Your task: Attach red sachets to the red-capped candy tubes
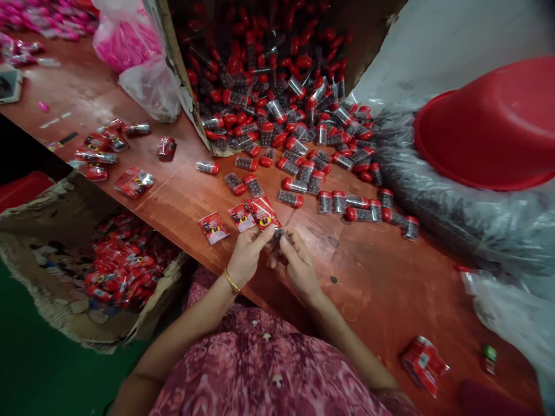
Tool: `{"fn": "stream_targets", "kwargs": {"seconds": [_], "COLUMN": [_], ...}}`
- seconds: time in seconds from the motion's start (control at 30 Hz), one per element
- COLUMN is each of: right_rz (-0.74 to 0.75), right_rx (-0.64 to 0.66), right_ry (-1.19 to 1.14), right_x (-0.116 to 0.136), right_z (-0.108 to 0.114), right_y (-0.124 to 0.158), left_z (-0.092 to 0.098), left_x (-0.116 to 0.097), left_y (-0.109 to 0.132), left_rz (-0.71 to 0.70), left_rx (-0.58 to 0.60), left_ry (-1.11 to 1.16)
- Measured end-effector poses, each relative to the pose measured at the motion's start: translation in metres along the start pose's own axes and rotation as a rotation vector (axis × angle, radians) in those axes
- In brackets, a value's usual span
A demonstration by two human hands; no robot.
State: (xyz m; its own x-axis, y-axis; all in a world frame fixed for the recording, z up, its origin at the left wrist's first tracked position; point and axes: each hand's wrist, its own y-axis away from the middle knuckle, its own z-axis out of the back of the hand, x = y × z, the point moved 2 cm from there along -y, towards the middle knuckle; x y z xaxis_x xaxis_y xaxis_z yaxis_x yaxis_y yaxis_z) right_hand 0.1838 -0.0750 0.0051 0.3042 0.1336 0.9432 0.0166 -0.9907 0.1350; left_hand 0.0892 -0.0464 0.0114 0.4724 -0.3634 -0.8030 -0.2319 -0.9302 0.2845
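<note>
My left hand (246, 255), with a yellow bangle at its wrist, and my right hand (298, 263) meet over the table's front edge. Between their pinched fingertips is a small dark object (278, 236), mostly covered and blurred, so its kind is unclear. Just beyond my left fingertips is a red printed packet (263, 212); whether the hand touches it is hard to see. Two similar packets, a middle one (241, 215) and a left one (214, 227), lie flat beside it. Clear red-capped tubes with dark contents (290, 199) lie scattered behind my hands.
A tipped cardboard box (182, 86) spills many tubes onto the table (368, 289). Filled red packs (95, 156) lie at left, above a carton (60, 323) of more packs. At right are a red tub (489, 127), a plastic bag (477, 219) and a red packet (424, 364).
</note>
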Motion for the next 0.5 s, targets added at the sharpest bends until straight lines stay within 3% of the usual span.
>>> {"fn": "stream_targets", "kwargs": {"seconds": [0.13,0.33,0.5], "right_rz": [0.031,0.086,0.066], "right_rx": [-0.002,-0.189,-0.217], "right_ry": [0.108,0.131,0.129], "right_x": [-0.002,0.007,0.001], "right_z": [0.009,0.012,0.007], "right_y": [0.001,-0.002,-0.009], "left_z": [0.003,-0.004,-0.006], "left_x": [-0.003,0.016,0.022], "left_y": [-0.003,0.003,0.005], "left_rz": [-0.057,-0.065,-0.02], "left_rx": [-0.078,0.041,-0.004], "left_ry": [0.044,-0.125,-0.031]}}
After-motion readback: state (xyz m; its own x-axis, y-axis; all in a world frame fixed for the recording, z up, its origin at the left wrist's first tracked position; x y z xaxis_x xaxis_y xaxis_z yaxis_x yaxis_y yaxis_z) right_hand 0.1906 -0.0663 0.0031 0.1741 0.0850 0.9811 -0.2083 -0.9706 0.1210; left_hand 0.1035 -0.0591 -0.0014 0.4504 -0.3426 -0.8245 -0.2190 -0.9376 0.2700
